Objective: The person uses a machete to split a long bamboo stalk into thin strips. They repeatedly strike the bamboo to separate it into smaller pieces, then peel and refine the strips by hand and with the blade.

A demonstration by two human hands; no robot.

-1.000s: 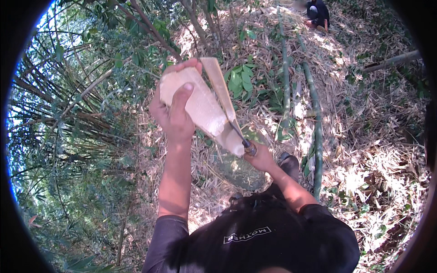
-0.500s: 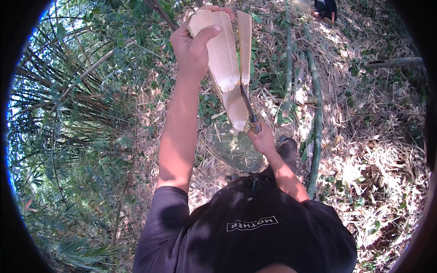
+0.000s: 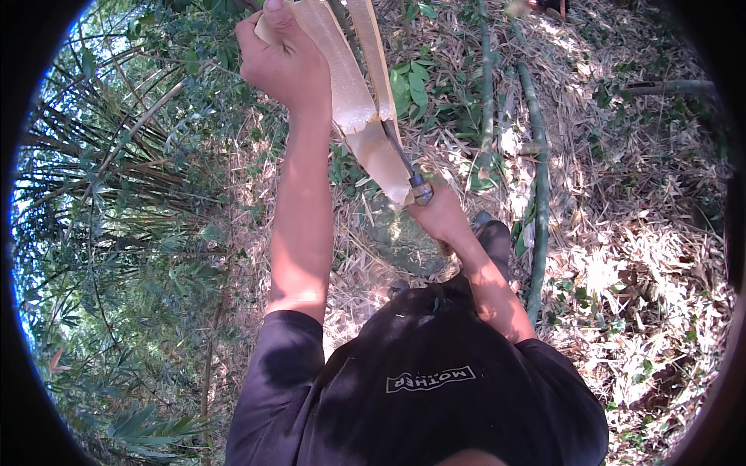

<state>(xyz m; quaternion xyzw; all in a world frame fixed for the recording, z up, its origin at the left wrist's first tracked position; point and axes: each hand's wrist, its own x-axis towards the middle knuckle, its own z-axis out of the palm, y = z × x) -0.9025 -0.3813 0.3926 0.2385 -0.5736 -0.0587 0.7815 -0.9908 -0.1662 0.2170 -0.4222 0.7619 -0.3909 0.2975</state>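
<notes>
A pale split length of bamboo (image 3: 342,89) slants away from me, its hollow inner side facing up. My left hand (image 3: 289,68) grips its far end on the left edge, thumb along the rim. A narrower strip (image 3: 372,54) stands apart along its right side, with a gap between the two. At the base of that gap lies the dark blade of a knife (image 3: 398,146). My right hand (image 3: 441,213) is closed round the knife's handle, close to the bamboo's near end. The far tip of the bamboo runs out at the upper edge of the picture.
Two green bamboo poles (image 3: 539,155) (image 3: 487,85) lie on the right over dry leaf litter (image 3: 614,295). Dense bamboo stems and foliage (image 3: 116,179) fill the left. My shoe (image 3: 483,220) shows beside the right forearm. Another pole (image 3: 672,88) lies at the far right.
Both hands, the bamboo and the knife have shifted left and upward. The bamboo leans further left, and its far end now passes out of the picture.
</notes>
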